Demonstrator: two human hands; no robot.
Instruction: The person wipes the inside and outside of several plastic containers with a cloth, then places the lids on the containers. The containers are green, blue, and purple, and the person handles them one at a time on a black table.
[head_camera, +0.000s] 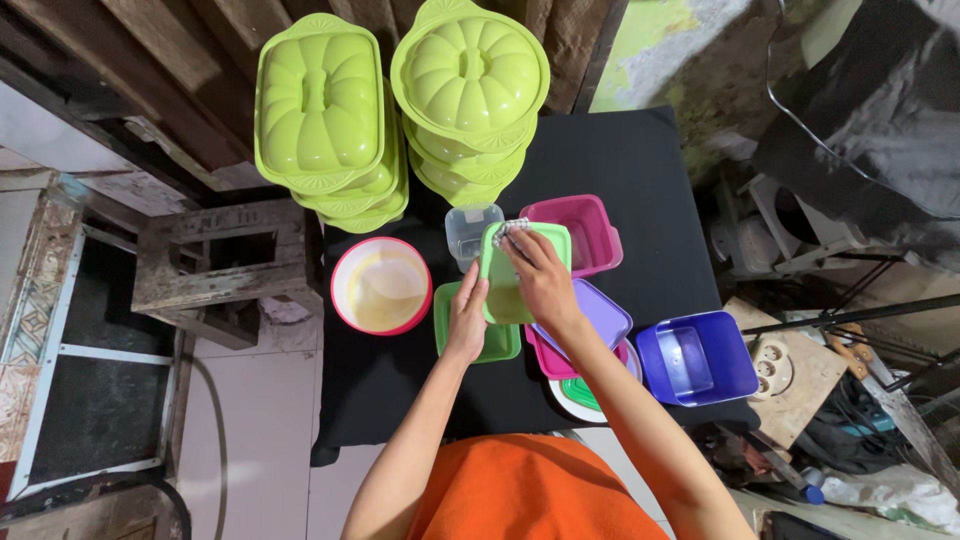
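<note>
Here both hands (505, 290) grip a green lid (505, 290) edge over crowded containers (570, 235).

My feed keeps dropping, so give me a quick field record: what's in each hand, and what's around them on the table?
left hand: grips left edge of green lid
right hand: presses small crumpled wad on lid top
under lid: green tub
behind: clear tub, pink tub
left: round pink-rimmed bowl
right: purple lid on stacked lids, blue tub
far edge: two lime container stacks
surface: black table
</note>
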